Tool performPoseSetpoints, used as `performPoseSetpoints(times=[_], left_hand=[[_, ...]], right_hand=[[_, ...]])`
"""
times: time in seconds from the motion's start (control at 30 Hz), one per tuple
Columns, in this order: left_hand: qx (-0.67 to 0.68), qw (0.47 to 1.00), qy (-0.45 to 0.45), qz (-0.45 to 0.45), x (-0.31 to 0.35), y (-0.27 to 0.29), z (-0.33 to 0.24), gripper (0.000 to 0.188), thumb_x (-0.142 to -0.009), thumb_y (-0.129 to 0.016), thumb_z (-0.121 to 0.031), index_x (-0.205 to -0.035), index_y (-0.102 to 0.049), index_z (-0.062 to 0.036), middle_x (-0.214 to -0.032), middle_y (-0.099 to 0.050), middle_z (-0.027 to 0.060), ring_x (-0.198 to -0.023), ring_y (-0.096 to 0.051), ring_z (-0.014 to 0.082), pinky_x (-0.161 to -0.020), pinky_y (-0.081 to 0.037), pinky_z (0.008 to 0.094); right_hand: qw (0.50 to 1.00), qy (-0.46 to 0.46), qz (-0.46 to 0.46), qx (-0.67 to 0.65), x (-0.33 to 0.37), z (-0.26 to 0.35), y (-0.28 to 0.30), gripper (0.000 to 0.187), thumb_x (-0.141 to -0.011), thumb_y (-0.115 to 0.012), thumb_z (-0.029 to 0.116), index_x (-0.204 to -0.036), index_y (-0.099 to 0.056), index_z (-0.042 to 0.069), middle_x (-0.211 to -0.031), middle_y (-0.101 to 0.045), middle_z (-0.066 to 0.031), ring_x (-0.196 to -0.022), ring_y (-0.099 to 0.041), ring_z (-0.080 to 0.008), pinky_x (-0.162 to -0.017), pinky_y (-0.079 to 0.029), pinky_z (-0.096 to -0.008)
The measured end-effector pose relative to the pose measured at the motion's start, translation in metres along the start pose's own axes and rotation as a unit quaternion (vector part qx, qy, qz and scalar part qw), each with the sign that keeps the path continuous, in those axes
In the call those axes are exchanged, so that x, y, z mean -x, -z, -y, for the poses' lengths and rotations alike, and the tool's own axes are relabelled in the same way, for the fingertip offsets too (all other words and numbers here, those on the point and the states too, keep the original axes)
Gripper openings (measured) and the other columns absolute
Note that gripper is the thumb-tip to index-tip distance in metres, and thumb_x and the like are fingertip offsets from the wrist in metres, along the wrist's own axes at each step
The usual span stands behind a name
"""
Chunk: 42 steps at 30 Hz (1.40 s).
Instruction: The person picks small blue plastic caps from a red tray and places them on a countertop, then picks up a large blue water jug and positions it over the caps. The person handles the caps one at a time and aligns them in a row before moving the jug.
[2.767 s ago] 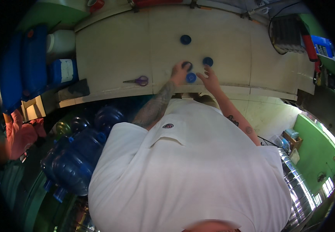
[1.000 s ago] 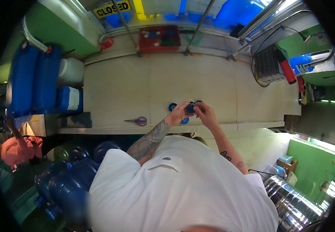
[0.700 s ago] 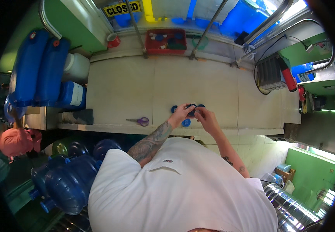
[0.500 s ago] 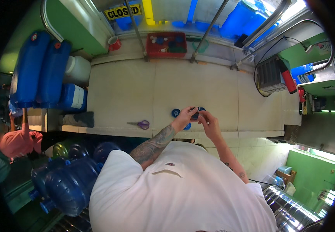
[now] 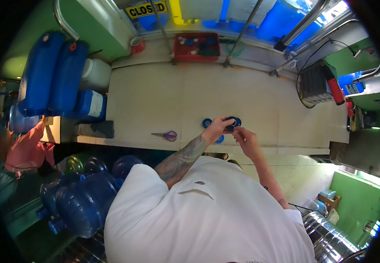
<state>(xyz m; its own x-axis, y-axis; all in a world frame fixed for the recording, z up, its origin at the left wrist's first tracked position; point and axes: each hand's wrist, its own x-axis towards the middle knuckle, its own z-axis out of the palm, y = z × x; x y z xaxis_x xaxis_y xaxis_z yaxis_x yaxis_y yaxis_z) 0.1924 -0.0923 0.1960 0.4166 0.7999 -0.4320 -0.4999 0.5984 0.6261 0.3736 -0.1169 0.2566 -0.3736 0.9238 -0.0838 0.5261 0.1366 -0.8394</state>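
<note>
My left hand [image 5: 216,128] is closed around a dark blue round bottle cap [image 5: 230,127], held just above the table near its front edge. Close by on the right, my right hand [image 5: 247,139] has its thumb and fingers pinched together at the cap's edge. Whatever lies between those fingertips is too small to make out. Around my hands are more blue caps: one cap [image 5: 207,123] lies left of my left hand, and a brighter blue cap [image 5: 219,139] sits partly under my wrist. Another cap [image 5: 237,121] shows just beyond my fingers. Purple-handled scissors [image 5: 169,136] lie further left.
Tall blue jerrycans [image 5: 43,72] stand at the left end of the pale table [image 5: 155,96]. A red tray [image 5: 196,57] of small caps is at the back. A grey box [image 5: 315,83] with a red tool stands right. At far left, a person in pink [image 5: 27,144] reaches toward a bottle.
The whole view has shifted slightly, moving the scene right. My hands stay together at the cap, with only slight finger movement. The person in pink has moved an arm.
</note>
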Motion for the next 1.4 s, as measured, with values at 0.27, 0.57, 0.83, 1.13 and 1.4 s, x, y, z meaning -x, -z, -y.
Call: performPoseSetpoints(times=[0.27, 0.57, 0.83, 1.13, 1.4], left_hand=[[0.042, 0.995, -0.033, 0.089, -0.003, -0.003, -0.016, 0.026, -0.102, -0.055, -0.023, -0.116, -0.062, -0.0022, -0.108, -0.068, 0.0081, -0.096, -0.067, 0.0154, -0.085, -0.057, 0.0292], [0.011, 0.997, -0.044, 0.062, 0.006, -0.017, -0.034, 0.025, -0.101, -0.057, -0.021, -0.114, -0.063, -0.0013, -0.104, -0.069, 0.0066, -0.092, -0.068, 0.0147, -0.083, -0.058, 0.0295], [0.084, 0.981, -0.067, 0.162, 0.016, -0.045, -0.04, 0.031, -0.101, -0.057, -0.022, -0.123, -0.059, 0.0007, -0.113, -0.065, 0.0063, -0.102, -0.064, 0.014, -0.088, -0.057, 0.032], [0.04, 0.988, -0.09, 0.117, 0.016, -0.048, -0.039, 0.033, -0.103, -0.054, -0.023, -0.122, -0.057, 0.0041, -0.112, -0.065, 0.0094, -0.102, -0.065, 0.0158, -0.093, -0.056, 0.0338], [-0.005, 0.99, -0.111, 0.087, 0.008, -0.047, -0.031, 0.031, -0.103, -0.055, -0.024, -0.119, -0.06, 0.0017, -0.11, -0.066, 0.0067, -0.098, -0.065, 0.014, -0.088, -0.057, 0.0317]], right_hand=[[0.983, 0.145, -0.044, 0.1, -0.002, 0.02, 0.009, 0.022, -0.091, -0.066, 0.01, -0.112, -0.06, 0.007, -0.089, -0.068, -0.0117, -0.077, -0.067, -0.0313, -0.065, -0.054, -0.0405], [0.976, 0.163, -0.031, 0.144, -0.007, 0.034, 0.028, 0.022, -0.089, -0.068, 0.013, -0.109, -0.061, 0.006, -0.089, -0.067, -0.0108, -0.077, -0.066, -0.0327, -0.065, -0.053, -0.0419], [0.973, 0.11, -0.147, 0.138, -0.018, 0.047, 0.038, 0.029, -0.084, -0.075, 0.015, -0.107, -0.061, 0.005, -0.089, -0.063, -0.0093, -0.08, -0.064, -0.026, -0.064, -0.052, -0.0368], [0.973, -0.051, -0.147, -0.173, -0.017, 0.027, 0.027, 0.039, -0.089, -0.074, 0.02, -0.118, -0.058, -0.001, -0.105, -0.067, -0.0086, -0.096, -0.064, -0.0171, -0.079, -0.055, -0.0307], [0.938, -0.122, -0.112, -0.305, -0.012, 0.017, 0.02, 0.042, -0.095, -0.068, 0.026, -0.123, -0.06, -0.004, -0.102, -0.068, -0.0077, -0.09, -0.064, -0.0123, -0.077, -0.055, -0.0274]])
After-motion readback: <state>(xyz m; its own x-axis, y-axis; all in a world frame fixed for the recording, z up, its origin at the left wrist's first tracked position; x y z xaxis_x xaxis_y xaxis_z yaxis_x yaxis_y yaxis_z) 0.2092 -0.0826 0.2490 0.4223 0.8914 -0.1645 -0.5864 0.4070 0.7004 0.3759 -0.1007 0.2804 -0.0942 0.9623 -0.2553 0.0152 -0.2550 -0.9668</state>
